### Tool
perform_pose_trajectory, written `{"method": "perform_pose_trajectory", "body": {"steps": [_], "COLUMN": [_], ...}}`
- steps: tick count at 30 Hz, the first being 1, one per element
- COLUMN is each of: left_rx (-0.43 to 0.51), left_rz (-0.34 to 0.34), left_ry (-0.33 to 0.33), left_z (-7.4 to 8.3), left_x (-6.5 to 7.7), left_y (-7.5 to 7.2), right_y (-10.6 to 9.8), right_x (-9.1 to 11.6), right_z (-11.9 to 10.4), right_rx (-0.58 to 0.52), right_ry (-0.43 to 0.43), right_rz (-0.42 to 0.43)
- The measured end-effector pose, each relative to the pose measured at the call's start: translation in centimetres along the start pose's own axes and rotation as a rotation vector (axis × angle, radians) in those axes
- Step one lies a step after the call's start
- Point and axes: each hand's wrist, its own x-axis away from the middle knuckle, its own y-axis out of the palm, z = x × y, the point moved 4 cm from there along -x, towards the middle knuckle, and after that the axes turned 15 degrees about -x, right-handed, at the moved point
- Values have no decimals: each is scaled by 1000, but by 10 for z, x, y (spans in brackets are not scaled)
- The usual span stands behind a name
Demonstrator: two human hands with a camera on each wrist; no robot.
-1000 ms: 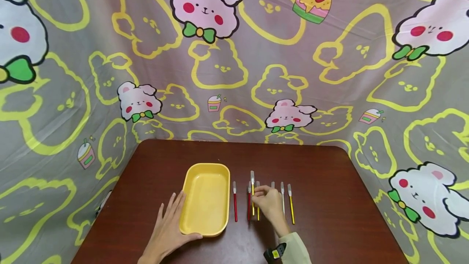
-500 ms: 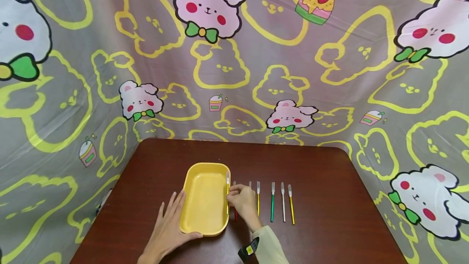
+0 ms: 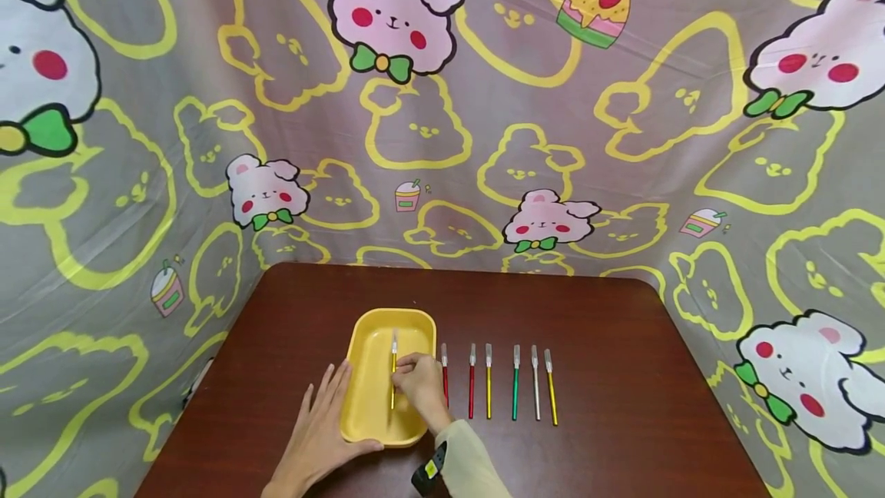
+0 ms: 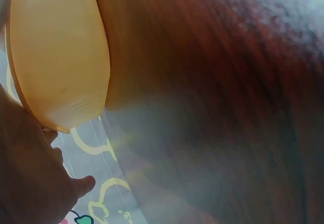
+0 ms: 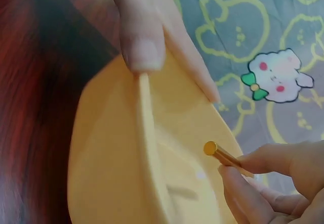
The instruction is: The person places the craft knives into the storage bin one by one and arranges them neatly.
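My right hand [image 3: 420, 386] pinches a gold-handled craft knife [image 3: 393, 360] with a clear cap, over the inside of a yellow tray [image 3: 369, 375]. In the right wrist view, the butt end of the knife [image 5: 210, 148] sticks out from between thumb and fingers above the tray floor. Along the tray's left side lies my left hand [image 3: 314, 421], fingers straight and spread, its thumb at the near rim. The left wrist view shows the outer wall of the tray [image 4: 61, 57] beside that hand.
Right of the tray, several capped craft knives lie in a row: a red knife [image 3: 445, 375] close to the rim, another red knife [image 3: 472, 383], a yellow one [image 3: 488, 383], a green one [image 3: 515, 386], a silver one [image 3: 535, 386] and a gold one [image 3: 551, 390]. A patterned curtain [image 3: 429, 98] surrounds the brown table [image 3: 608, 375].
My right hand has carried the gold craft knife leftward from the row, across the tray's right rim, to over the tray's middle. My left hand has stayed at the tray.
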Motion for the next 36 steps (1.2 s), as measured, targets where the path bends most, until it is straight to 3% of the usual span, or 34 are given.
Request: {"method": "perform_pose_trajectory", "body": {"steps": [11, 19, 30, 36], "left_rx": [-10, -22, 7, 11], "left_rz": [-48, -3, -31, -63], "left_ry": [-33, -15, -29, -44], "left_z": [-2, -1, 1, 2], "left_x": [1, 3, 1, -1], "left_y": [0, 1, 3, 4], "right_y": [42, 54, 54, 56], "right_x": [-6, -3, 4, 4], "right_z": [21, 33, 25, 26], "right_rx": [81, 116, 252, 256], "right_ry": [91, 132, -18, -46], "right_rz": [33, 67, 122, 122]}}
